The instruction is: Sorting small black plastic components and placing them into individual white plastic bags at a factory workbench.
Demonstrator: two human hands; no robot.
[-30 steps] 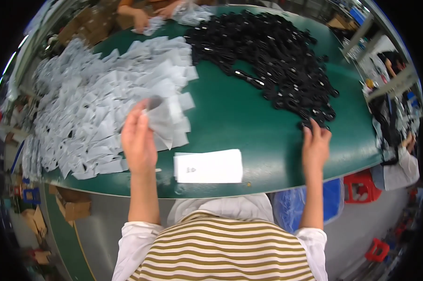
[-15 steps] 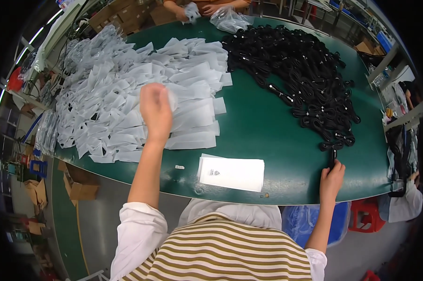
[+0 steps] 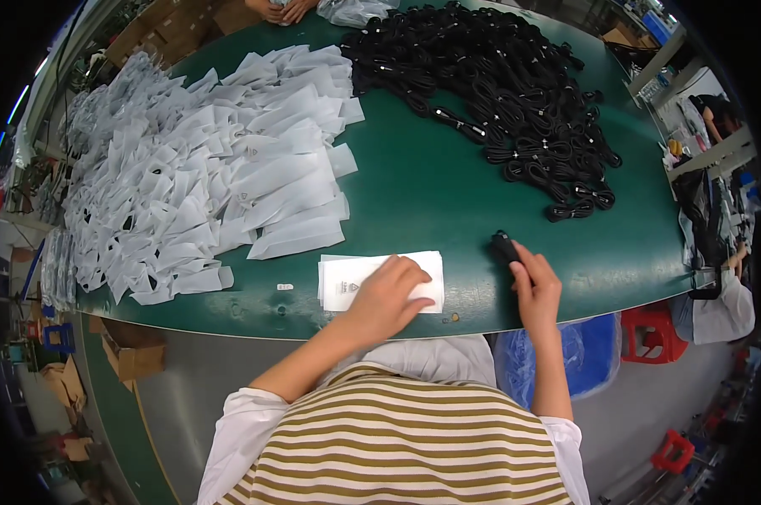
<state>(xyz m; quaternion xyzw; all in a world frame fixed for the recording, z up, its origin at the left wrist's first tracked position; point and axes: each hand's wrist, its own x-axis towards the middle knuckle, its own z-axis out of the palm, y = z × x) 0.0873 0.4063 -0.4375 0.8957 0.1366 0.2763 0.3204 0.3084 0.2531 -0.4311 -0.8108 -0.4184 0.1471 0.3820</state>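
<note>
Small flat white bags (image 3: 340,295) lie in a thin stack near the table's front edge, with a printed mark on the top one. My left hand (image 3: 385,296) rests over that stack, fingers bent onto its right part and thumb spread away from them. To its right, my right hand (image 3: 539,286) grips one end of a coiled black cable (image 3: 504,246) just above the table. Farther off on the right spreads a large heap of black coiled cables (image 3: 515,101). On the left is a broad pile of filled translucent white bags (image 3: 288,181).
A small white tag (image 3: 284,287) lies left of the stack on the green table (image 3: 423,185). At the far edge another person's hands (image 3: 284,12) are beside a clear plastic bag (image 3: 355,10). Below the edge stand a blue plastic-lined bin (image 3: 595,353) and a red stool (image 3: 652,335).
My left hand has come from above the white bag pile down onto the flat stack. My right hand has drawn a black cable leftward, away from the heap. The view has shifted.
</note>
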